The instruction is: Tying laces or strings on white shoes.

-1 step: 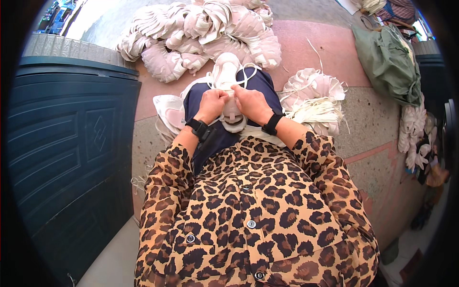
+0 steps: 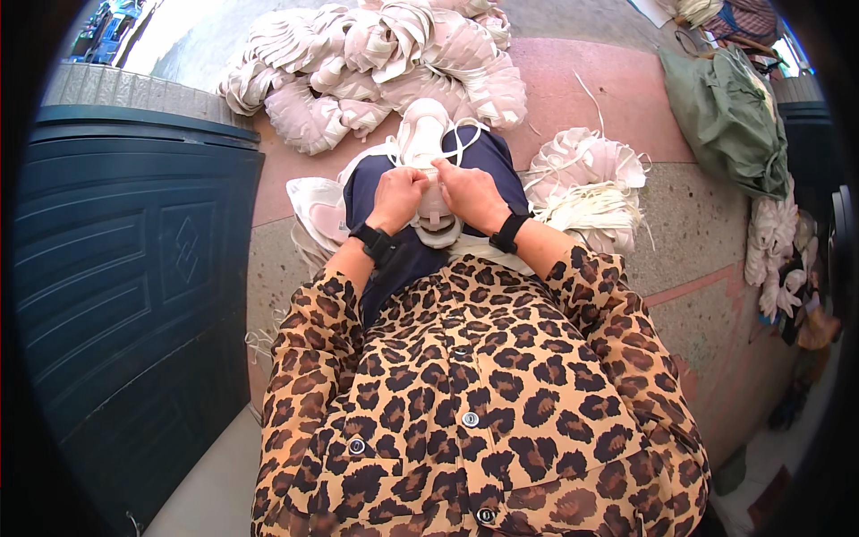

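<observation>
A pale pink-white shoe upper [image 2: 423,134] lies across my lap on dark blue trousers, its toe pointing away from me and its heel opening near my waist. White shoelace [image 2: 472,134] loops out on both sides of its tongue. At the left edge of the lacing my left hand [image 2: 395,199] is closed in a pinch. My right hand [image 2: 474,195] pinches opposite it, thumb and forefinger at the lacing. Both seem to hold the lace, though the fingers partly cover it. Further shoe uppers [image 2: 315,201] rest beside my left thigh.
Bundles of pale shoe uppers [image 2: 309,112] are heaped on the floor ahead. To my right, a bunch of white laces [image 2: 586,208] lies on another bundle of uppers [image 2: 591,159]. A green sack [image 2: 725,116] stands farther right; a dark blue panelled door [image 2: 134,268] is on my left.
</observation>
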